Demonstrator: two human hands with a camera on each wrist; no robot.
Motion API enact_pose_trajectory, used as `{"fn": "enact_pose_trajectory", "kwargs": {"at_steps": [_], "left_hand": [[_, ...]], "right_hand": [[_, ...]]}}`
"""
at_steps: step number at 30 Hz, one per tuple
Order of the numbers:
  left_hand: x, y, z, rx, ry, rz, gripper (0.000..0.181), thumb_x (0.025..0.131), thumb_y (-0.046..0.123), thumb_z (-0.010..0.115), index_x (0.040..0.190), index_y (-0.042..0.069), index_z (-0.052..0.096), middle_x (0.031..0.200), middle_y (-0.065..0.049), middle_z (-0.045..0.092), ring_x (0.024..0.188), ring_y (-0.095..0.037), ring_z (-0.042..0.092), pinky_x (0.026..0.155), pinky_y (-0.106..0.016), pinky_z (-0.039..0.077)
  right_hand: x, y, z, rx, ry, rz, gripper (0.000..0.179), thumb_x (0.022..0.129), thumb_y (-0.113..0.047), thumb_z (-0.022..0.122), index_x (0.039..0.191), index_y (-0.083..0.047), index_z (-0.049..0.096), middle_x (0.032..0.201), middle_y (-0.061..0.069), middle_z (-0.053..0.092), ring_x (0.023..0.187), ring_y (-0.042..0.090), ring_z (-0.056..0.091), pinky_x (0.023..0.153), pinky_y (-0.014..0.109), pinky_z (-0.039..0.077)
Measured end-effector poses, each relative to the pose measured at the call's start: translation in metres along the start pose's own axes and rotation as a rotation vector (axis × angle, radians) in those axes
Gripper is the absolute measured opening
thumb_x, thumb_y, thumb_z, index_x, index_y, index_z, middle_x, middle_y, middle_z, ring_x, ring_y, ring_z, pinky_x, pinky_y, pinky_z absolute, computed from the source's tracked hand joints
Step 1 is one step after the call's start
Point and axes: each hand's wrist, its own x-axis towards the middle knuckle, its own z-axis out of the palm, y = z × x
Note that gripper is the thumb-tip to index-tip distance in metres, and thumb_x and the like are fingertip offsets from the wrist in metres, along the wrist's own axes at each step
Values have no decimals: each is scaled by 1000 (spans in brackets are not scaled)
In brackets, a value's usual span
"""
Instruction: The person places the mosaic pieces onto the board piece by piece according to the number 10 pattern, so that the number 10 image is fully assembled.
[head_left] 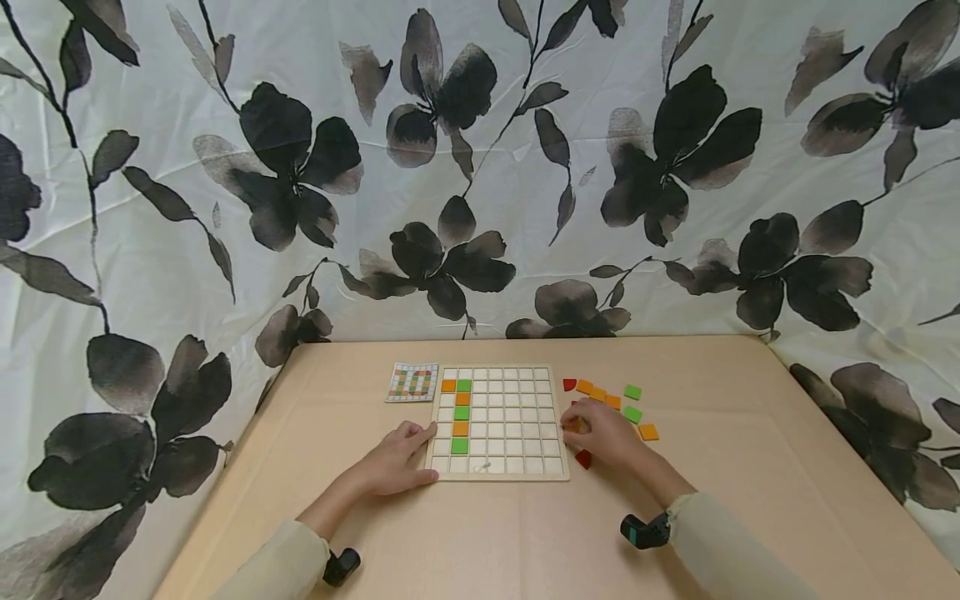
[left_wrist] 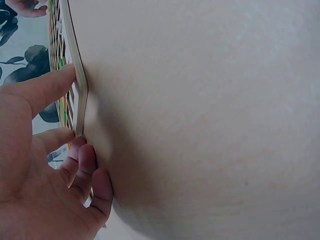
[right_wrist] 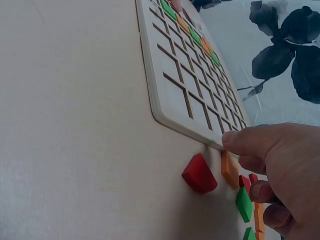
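Note:
A pale wooden grid board point(head_left: 517, 433) lies on the table, with orange and green square tiles point(head_left: 461, 412) set in its two left columns. My left hand point(head_left: 393, 462) touches the board's left side, thumb near the lower corner and fingertips at the edge. My right hand point(head_left: 603, 429) is beside the board's right edge, fingers bent over an orange tile point(right_wrist: 230, 171). I cannot tell whether they pinch it. Just nearer me lies a red piece point(right_wrist: 200, 173) with slanted sides, apart from the fingers.
Loose green tiles point(head_left: 633, 391), orange tiles point(head_left: 584, 387) and red pieces point(head_left: 570, 384) lie to the right of the board, around my right hand. A small card with a coloured grid pattern point(head_left: 412, 382) lies at the board's upper left. A flowered cloth point(head_left: 480, 183) hangs behind the table.

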Motion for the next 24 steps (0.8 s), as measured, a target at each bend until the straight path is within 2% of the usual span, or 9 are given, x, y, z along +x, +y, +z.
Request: {"fn": "enact_pose_trajectory", "kwargs": {"at_steps": [5,9,13,24], "left_hand": [[0,1,-1,2,1,-1,80,84,40,72,149,10,37,127,-5,44,112,-20,44,98,-43,39],[0,1,-1,-4,0,-1,80,84,40,72,149,10,38,127,-6,44,111,-20,44,97,-43,39],[0,2,-2,-9,1,4,79,84,39,72,149,10,38,127,-6,44,112,-21,44,98,-44,39],[0,2,-2,3,4,14,79,84,39,72,149,8,38,128,-7,44,113,-22,44,98,-45,39]], "right_hand": [[-1,8,-2,7,2,4,19,79,-22,79,96,-20,72,96,-3,61,80,15,49,68,28,43],[-1,13,-2,-2,16,3,20,79,-20,79,99,-18,73,104,2,63,82,17,50,69,28,44],[-1,15,-2,-38,36,3,22,80,-20,78,101,-16,73,112,5,63,87,18,53,73,30,47],[4,14,-1,-62,32,52,27,80,-15,72,108,-14,71,114,4,66,99,21,56,86,38,51]]}}
